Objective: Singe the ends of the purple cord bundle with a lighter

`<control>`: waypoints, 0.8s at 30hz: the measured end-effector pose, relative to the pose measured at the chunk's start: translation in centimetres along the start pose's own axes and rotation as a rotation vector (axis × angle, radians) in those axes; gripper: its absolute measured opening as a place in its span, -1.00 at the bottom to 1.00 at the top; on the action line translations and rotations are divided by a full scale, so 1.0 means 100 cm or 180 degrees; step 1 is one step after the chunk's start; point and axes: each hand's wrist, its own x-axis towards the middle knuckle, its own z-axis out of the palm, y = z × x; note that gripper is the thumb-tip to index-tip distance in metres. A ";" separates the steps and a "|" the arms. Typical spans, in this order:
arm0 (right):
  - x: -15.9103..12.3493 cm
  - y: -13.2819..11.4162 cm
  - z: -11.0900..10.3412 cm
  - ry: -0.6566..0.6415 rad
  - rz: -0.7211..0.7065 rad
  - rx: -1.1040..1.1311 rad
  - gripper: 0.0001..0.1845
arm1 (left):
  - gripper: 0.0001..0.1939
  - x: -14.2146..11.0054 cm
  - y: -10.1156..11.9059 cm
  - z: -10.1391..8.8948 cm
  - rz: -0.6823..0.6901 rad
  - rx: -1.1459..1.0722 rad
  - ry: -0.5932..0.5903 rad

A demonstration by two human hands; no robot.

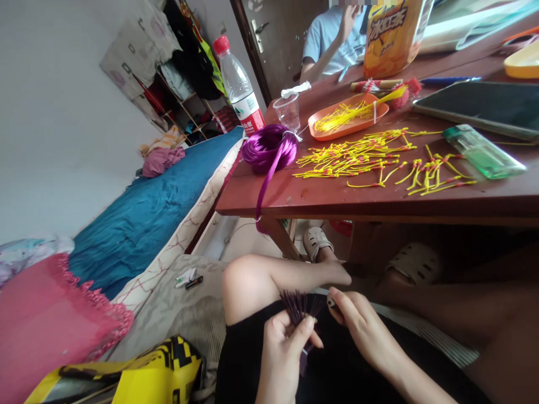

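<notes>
Over my lap, my left hand pinches a bundle of dark purple cords. Their loose ends fan out above the thumb, and the tied lower part hangs below the fingers. Just to the right is my right hand, its fingers curled together. A small black-and-white spot shows at its fingertips; I cannot tell whether that is a held object or a nail. On the table edge lies a coil of bright purple cord, one strand bundle drooping over the side. Several short knotted yellow cords are spread beside it.
The red-brown table also bears an orange tray, a green lighter, a phone, a plastic bottle, a clear cup and an orange drink jug. Another person sits across. A bed stands left.
</notes>
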 end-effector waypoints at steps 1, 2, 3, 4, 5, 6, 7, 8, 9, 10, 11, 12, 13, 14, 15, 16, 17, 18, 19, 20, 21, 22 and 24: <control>0.000 0.000 -0.001 -0.0016 0.0034 0.0029 -0.50 | -0.73 0.000 0.001 0.000 0.0009 0.0004 -0.0024; 0.002 0.000 -0.002 -0.0052 0.0035 0.0086 -0.50 | -0.73 0.000 0.003 0.001 0.0007 0.0003 -0.0037; 0.004 0.000 -0.003 -0.0106 0.0015 0.0166 -0.50 | -0.74 0.000 0.005 0.001 0.0000 -0.0002 -0.0037; 0.007 -0.001 -0.005 -0.0188 -0.0027 0.0248 -0.50 | -0.74 0.001 0.006 0.002 0.0001 -0.0007 -0.0037; 0.011 -0.002 -0.006 -0.0280 -0.0077 0.0317 -0.49 | -0.75 0.002 0.008 0.004 0.0005 -0.0014 -0.0046; 0.016 -0.003 -0.008 -0.0349 -0.0124 0.0366 -0.48 | -0.76 0.005 0.010 0.005 0.0014 -0.0030 -0.0053; 0.022 -0.005 -0.010 -0.0371 -0.0162 0.0401 -0.47 | -0.76 0.007 0.013 0.007 0.0021 -0.0051 -0.0061; 0.029 -0.006 -0.011 -0.0358 -0.0189 0.0410 -0.46 | -0.75 0.011 0.015 0.010 0.0023 -0.0071 -0.0070; 0.035 -0.006 -0.013 -0.0316 -0.0212 0.0397 -0.45 | -0.74 0.015 0.018 0.012 0.0024 -0.0089 -0.0078; 0.042 -0.007 -0.016 -0.0245 -0.0239 0.0379 -0.45 | -0.73 0.019 0.021 0.015 0.0025 -0.0093 -0.0088; 0.047 -0.007 -0.018 -0.0160 -0.0256 0.0363 -0.45 | -0.71 0.024 0.024 0.018 0.0033 -0.0085 -0.0087; 0.052 -0.006 -0.021 -0.0081 -0.0266 0.0349 -0.45 | -0.70 0.028 0.027 0.021 0.0042 -0.0064 -0.0087; 0.055 -0.005 -0.023 -0.0002 -0.0269 0.0339 -0.46 | -0.70 0.031 0.029 0.024 0.0041 -0.0039 -0.0092; 0.058 -0.004 -0.025 0.0071 -0.0261 0.0333 -0.47 | -0.71 0.035 0.031 0.026 0.0030 -0.0022 -0.0090; 0.059 -0.002 -0.026 0.0146 -0.0242 0.0327 -0.48 | -0.71 0.037 0.033 0.029 0.0015 -0.0012 -0.0093; 0.060 0.000 -0.027 0.0220 -0.0213 0.0320 -0.49 | -0.72 0.040 0.034 0.031 -0.0005 -0.0005 -0.0093; 0.060 0.001 -0.028 0.0290 -0.0178 0.0312 -0.50 | -0.72 0.041 0.034 0.033 -0.0028 0.0000 -0.0091; 0.060 0.002 -0.028 0.0356 -0.0142 0.0302 -0.51 | -0.72 0.043 0.034 0.035 -0.0048 0.0009 -0.0092; 0.060 0.003 -0.027 0.0415 -0.0106 0.0291 -0.52 | -0.72 0.044 0.034 0.036 -0.0063 0.0022 -0.0102; 0.059 0.003 -0.027 0.0464 -0.0075 0.0280 -0.52 | -0.72 0.045 0.033 0.036 -0.0081 0.0042 -0.0132; 0.059 0.002 -0.026 0.0502 -0.0054 0.0270 -0.53 | -0.72 0.046 0.031 0.036 -0.0099 0.0066 -0.0173; 0.059 0.001 -0.026 0.0521 -0.0043 0.0264 -0.53 | -0.72 0.047 0.030 0.036 -0.0112 0.0090 -0.0216; 0.058 -0.001 -0.025 0.0512 -0.0045 0.0263 -0.53 | -0.73 0.048 0.028 0.035 -0.0109 0.0123 -0.0264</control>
